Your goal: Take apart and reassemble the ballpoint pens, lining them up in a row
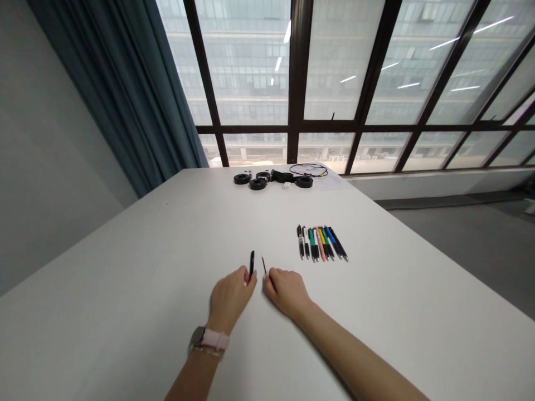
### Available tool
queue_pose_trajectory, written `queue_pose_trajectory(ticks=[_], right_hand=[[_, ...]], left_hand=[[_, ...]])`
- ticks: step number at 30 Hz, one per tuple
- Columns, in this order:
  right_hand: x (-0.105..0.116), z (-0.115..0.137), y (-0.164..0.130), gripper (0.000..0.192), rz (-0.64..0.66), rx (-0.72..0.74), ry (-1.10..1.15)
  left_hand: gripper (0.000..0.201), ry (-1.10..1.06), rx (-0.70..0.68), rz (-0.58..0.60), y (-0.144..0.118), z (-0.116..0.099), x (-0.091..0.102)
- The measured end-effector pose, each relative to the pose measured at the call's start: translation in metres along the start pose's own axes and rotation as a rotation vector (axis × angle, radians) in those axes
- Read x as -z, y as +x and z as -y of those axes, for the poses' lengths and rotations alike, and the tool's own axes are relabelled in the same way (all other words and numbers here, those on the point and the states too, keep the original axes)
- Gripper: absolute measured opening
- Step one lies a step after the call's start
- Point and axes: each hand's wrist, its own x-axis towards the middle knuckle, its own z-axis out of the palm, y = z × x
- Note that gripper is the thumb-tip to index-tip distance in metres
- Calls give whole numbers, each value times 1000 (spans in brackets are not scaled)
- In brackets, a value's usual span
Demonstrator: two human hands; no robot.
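Both held upright: black barrel (251,262) in left hand (229,298), refill (263,264) in right hand (287,292).

Soft, even daylight comes from the far window (334,83); the worktop (125,267) shows faint shadows. Sharp focus, with wide-angle bending at the edges.

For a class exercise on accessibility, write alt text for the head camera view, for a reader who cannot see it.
Two bare hands rest on a white table: the left hand holds a black pen barrel, the right hand a thin refill. A row of coloured pens lies to the right, black rings and a cable by the window.
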Motion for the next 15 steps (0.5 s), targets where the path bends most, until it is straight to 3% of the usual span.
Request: queue_pose_trajectory(ticks=[8, 15], right_hand=[[-4, -7, 5, 24, -53, -99, 78], [-8, -7, 5, 24, -49, -42, 117]], left_hand=[[24, -103, -64, -31, -2, -5, 1], [19, -185, -44, -6, -2, -3, 2]])
